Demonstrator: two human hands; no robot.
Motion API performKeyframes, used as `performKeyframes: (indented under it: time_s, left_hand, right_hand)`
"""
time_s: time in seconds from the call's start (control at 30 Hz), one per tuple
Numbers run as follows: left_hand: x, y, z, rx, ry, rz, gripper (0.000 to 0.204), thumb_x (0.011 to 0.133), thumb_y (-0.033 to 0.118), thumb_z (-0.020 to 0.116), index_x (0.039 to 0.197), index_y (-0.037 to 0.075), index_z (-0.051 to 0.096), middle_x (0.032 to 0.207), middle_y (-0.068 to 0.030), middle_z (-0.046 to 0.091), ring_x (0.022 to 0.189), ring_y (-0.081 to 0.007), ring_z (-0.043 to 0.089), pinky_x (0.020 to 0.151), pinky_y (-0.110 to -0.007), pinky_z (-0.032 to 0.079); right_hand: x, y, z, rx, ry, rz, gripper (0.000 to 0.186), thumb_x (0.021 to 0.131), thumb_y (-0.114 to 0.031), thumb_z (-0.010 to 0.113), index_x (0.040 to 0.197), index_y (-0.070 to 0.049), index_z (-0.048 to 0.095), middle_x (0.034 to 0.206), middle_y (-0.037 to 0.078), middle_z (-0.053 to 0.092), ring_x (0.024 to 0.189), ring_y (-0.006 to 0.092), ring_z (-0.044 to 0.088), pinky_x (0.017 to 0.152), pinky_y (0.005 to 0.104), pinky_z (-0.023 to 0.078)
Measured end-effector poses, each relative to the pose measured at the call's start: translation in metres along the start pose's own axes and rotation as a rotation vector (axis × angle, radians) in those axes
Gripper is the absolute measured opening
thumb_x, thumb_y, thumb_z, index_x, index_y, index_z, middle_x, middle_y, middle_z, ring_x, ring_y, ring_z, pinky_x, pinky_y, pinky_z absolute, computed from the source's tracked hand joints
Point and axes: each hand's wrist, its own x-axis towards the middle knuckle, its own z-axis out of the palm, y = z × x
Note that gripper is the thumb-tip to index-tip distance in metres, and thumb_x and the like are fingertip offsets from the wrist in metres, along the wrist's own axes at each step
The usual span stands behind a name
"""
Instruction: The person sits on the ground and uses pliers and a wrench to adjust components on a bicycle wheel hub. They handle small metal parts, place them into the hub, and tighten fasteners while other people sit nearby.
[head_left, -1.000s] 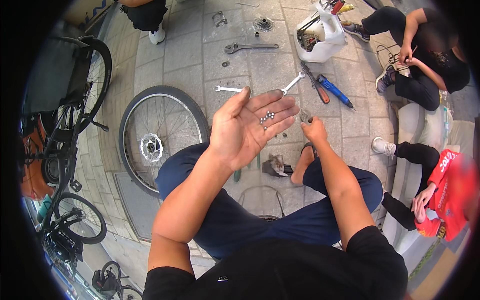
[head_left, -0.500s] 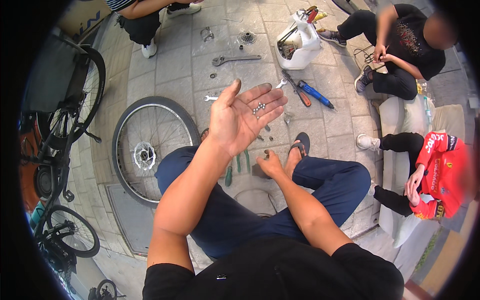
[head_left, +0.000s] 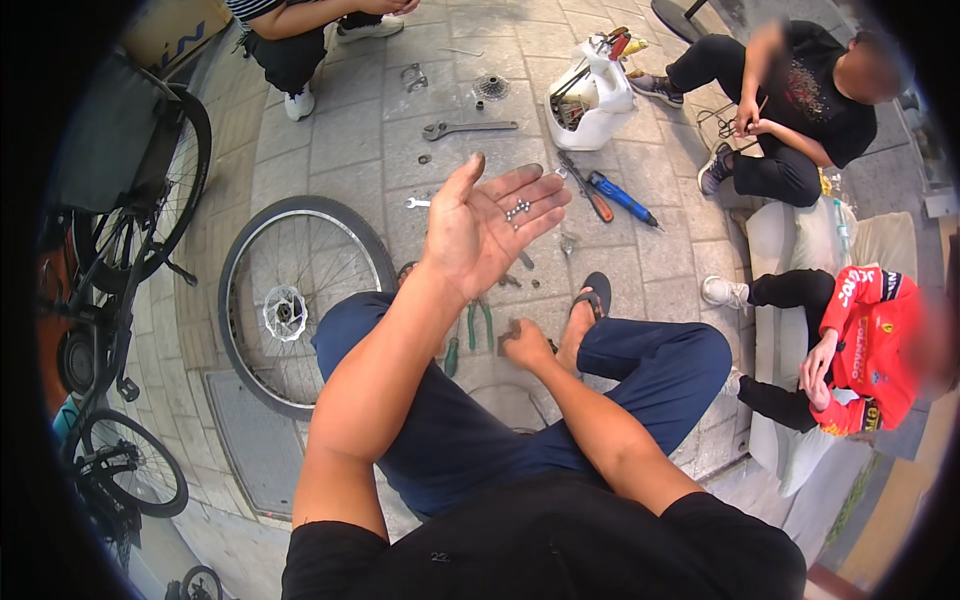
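My left hand (head_left: pixel 490 225) is raised palm up in the middle, its fingers stretched out and the thumb apart. Several small shiny steel balls (head_left: pixel 518 208) lie together at the base of its fingers. Low between my knees, my right hand (head_left: pixel 527 345) is closed, its fingers curled in; a small dark patch shows at its fingertips, but I cannot make out what it is. Beside it on the paving lie green-handled pliers (head_left: pixel 487 325) and a green-handled tool (head_left: pixel 451 357). Several small dark parts (head_left: pixel 510 281) lie just beyond the right hand.
A bicycle wheel (head_left: pixel 375 240) with a disc rotor lies at left. Further out are an adjustable wrench (head_left: pixel 470 128), a cassette (head_left: pixel 491 88), a blue power tool (head_left: pixel 622 200) and a white tool container (head_left: pixel 610 115). Bicycles (head_left: pixel 130 250) stand far left; three people sit or crouch around.
The right hand has curled in more and shifted slightly left and down. My left hand stays palm up with the balls on it. The whole view has moved slightly.
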Motion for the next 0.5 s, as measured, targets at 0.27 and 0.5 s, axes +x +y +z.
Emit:
performKeyframes:
  time_s: [0.27,0.5]
  left_hand:
    - [-0.001,0.001,0.007,0.028,0.046,0.038,0.081,0.112,0.049,0.039,0.151,-0.021,0.034,0.147,-0.0377,0.051,0.138,-0.0487,0.056,0.121,-0.054,0.047]
    - [-0.005,0.029,-0.012,0.013,0.06,0.225,0.059,0.111,0.037,0.046,0.138,-0.015,0.048,0.124,-0.0232,0.061,0.114,-0.0364,0.064,0.095,-0.042,0.057]
  right_hand:
    - [-0.012,-0.014,-0.016,-0.151,-0.12,0.138,0.054,0.095,-0.045,0.057,0.118,-0.002,0.078,0.124,0.03,0.073,0.121,0.0462,0.069,0.107,0.0533,0.053]
    - [0.003,0.009,-0.012,-0.112,-0.179,0.083,0.056,0.1,-0.046,0.052,0.121,-0.001,0.078,0.126,0.029,0.073,0.122,0.0467,0.068,0.107,0.0538,0.052]
